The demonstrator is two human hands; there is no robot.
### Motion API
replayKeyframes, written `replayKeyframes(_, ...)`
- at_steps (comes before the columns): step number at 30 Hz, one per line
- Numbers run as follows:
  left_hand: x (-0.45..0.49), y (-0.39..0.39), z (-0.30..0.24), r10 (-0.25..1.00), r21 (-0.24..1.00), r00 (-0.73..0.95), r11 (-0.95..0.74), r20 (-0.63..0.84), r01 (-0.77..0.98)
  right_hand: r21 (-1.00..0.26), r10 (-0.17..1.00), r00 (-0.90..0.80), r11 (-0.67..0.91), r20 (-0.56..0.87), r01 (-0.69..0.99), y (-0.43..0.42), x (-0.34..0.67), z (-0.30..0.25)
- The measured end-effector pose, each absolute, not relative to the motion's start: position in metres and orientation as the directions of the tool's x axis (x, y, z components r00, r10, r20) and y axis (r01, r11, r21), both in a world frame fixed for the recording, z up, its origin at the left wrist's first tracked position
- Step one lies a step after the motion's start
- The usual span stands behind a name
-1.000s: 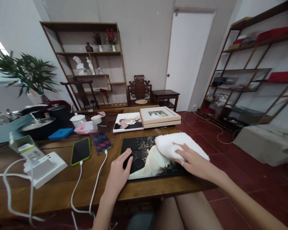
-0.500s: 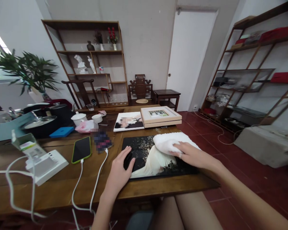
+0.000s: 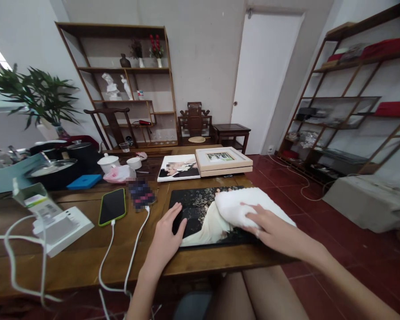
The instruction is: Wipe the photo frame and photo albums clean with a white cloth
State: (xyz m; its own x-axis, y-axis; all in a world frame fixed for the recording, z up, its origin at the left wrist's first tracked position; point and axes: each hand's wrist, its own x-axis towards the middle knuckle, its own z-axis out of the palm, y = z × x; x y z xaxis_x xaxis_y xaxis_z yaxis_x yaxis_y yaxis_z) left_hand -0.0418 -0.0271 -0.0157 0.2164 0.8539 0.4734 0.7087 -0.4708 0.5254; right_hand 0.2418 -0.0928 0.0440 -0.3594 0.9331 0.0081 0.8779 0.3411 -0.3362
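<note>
A dark photo panel (image 3: pixel 193 218) showing a pale flowing dress lies flat near the table's front edge. My left hand (image 3: pixel 168 229) rests on its left end, thumb apart from the fingers, holding nothing. Over the panel's right part is a folded white towel (image 3: pixel 235 206), which covers that side of the picture. My right hand (image 3: pixel 269 226) grips the towel from above and presses it against the panel; some fingertips sink into the cloth.
Behind the panel lie a white-edged photo print (image 3: pixel 179 168) and stacked light wood frames (image 3: pixel 223 162). To the left are a green-cased phone (image 3: pixel 112 207) with a white cable, another phone (image 3: pixel 141 194), a white box (image 3: pixel 65 231), a blue box (image 3: pixel 84 182) and pots (image 3: pixel 55 174).
My right hand has slid the towel to the right and slightly toward me across the panel. My left hand has stayed in place.
</note>
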Motion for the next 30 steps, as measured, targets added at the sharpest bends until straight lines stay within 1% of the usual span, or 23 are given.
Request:
replayKeyframes(3, -0.041, -0.027, -0.015, 0.857, 0.530, 0.224, -0.471, 0.464, 0.705, -0.384, 0.927, -0.351, 0.279, -0.130, 0.880, -0.132, 0.244, 0.051)
replayKeyframes(6, -0.041, -0.028, -0.015, 0.853, 0.527, 0.233, -0.481, 0.468, 0.701, -0.404, 0.920, -0.355, 0.265, -0.166, 0.876, -0.144, 0.245, 0.055)
replayKeyframes(9, -0.042, -0.027, -0.015, 0.848, 0.520, 0.244, -0.489, 0.470, 0.700, -0.381, 0.930, -0.356, 0.296, -0.095, 0.876, -0.124, 0.245, 0.054)
replayKeyframes(13, -0.043, -0.027, -0.016, 0.836, 0.514, 0.266, -0.514, 0.480, 0.687, -0.294, 0.933, -0.354, 0.359, 0.072, 0.886, -0.068, 0.244, 0.047)
replayKeyframes(15, -0.044, -0.026, -0.017, 0.835, 0.518, 0.269, -0.518, 0.481, 0.681, -0.263, 0.923, -0.362, 0.385, 0.134, 0.885, -0.041, 0.242, 0.044)
replayKeyframes(19, -0.045, -0.026, -0.018, 0.842, 0.527, 0.262, -0.508, 0.472, 0.681, -0.247, 0.918, -0.350, 0.389, 0.187, 0.888, -0.011, 0.236, 0.036)
replayKeyframes(22, -0.045, -0.026, -0.017, 0.843, 0.532, 0.259, -0.505, 0.471, 0.679, -0.242, 0.917, -0.348, 0.388, 0.195, 0.889, -0.021, 0.233, 0.031)
replayKeyframes(25, -0.044, -0.026, -0.016, 0.841, 0.530, 0.260, -0.509, 0.474, 0.678, -0.250, 0.930, -0.345, 0.366, 0.128, 0.896, -0.056, 0.235, 0.031)
replayKeyframes(30, -0.044, -0.026, -0.017, 0.841, 0.519, 0.264, -0.507, 0.472, 0.688, -0.334, 0.938, -0.328, 0.274, -0.115, 0.902, -0.132, 0.241, 0.047)
